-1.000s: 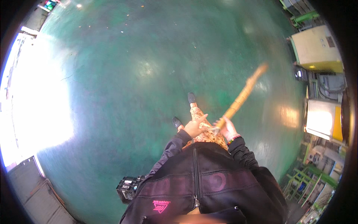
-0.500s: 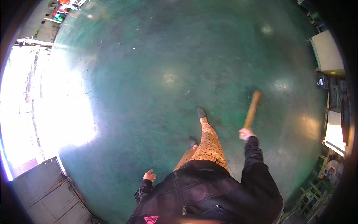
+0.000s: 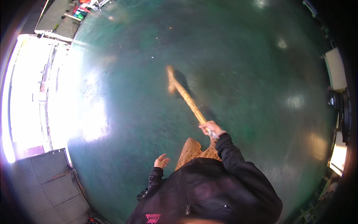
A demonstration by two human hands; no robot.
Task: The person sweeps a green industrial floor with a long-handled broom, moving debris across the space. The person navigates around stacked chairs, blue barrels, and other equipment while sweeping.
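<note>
My right hand (image 3: 212, 129) is wrapped round the near end of a short straw-coloured broom (image 3: 190, 102). Dark rings run across its long yellowish handle. The broom slants away from me to the left, and its wider, blurred head (image 3: 171, 80) is just above or on the green floor (image 3: 238, 74); which, I cannot tell. A dark shadow lies beside the head. At my left side, my left hand (image 3: 161, 161) hangs with its fingers apart and nothing in it.
Small light bits (image 3: 152, 57) lie on the floor ahead. Strong daylight comes through a bright doorway (image 3: 33, 97) on the left. A grey panelled surface (image 3: 48, 179) stands at the lower left, and colourful items (image 3: 80, 13) are at the far left. Pale-topped equipment (image 3: 335, 69) lines the right.
My right hand has swung the broom from my right side across to the front, its head now pointing left. My left hand has moved slightly forward and right. The view has shifted.
</note>
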